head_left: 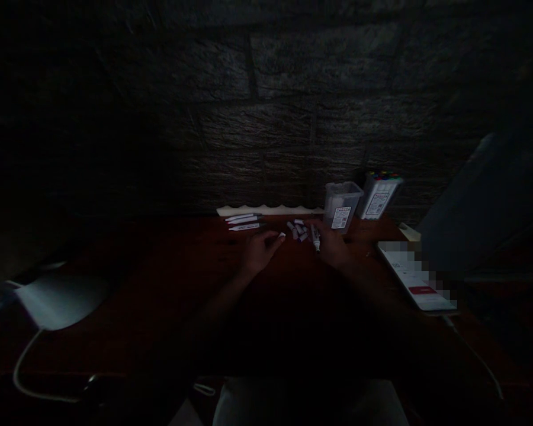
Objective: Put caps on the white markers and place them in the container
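In the dim head view, my left hand (258,251) pinches a small white marker cap (282,235) between thumb and fingers. My right hand (333,245) is closed around a white marker (315,236), whose dark tip points down toward me. Between the hands lies a loose pile of pale marker caps (298,229) on the dark reddish table. Several white markers (244,222) rest side by side beyond my left hand. A clear plastic box (343,204) stands just behind my right hand. Low light hides the finer details of the fingers.
Behind the clear box, another box (379,198) holds coloured-tip markers. A wavy-edged white strip (270,210) runs along the stone wall. At right lies a lit tablet (415,278) with a cable; at left sits a white lamp-like object (62,300) with its cord.
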A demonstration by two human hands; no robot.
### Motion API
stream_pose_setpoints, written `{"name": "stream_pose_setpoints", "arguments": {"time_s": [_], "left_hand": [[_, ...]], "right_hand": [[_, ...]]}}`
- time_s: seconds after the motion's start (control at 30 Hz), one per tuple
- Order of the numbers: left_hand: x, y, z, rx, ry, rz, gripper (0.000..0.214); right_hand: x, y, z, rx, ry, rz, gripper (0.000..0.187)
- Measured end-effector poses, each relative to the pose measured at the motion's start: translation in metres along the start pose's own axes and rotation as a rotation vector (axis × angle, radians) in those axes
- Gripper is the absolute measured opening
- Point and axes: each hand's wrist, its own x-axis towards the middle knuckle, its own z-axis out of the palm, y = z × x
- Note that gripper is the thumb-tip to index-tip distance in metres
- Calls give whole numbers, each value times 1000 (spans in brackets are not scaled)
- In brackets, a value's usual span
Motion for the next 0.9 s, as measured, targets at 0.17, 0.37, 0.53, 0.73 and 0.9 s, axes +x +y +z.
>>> {"name": "stream_pose_setpoints", "arguments": {"time_s": [0.17,0.37,0.53,0.73,0.9], "left_hand": [[1,-4,1,-74,-19,-79,20],[1,-3,2,-100,-47,-25,19],[1,-2,-1,-48,-42,86,19],[5,0,-13,24,255,192,19],[7,-2,-15,23,279,157,19]], "right_hand": [[6,11,10,-159,-61,187,49],[7,13,16,-159,3,210,33],[7,3,17,-227,-57,239,36],[6,-5,17,-287,-23,304,35],[6,-8,18,-309,-29,320,34]]}}
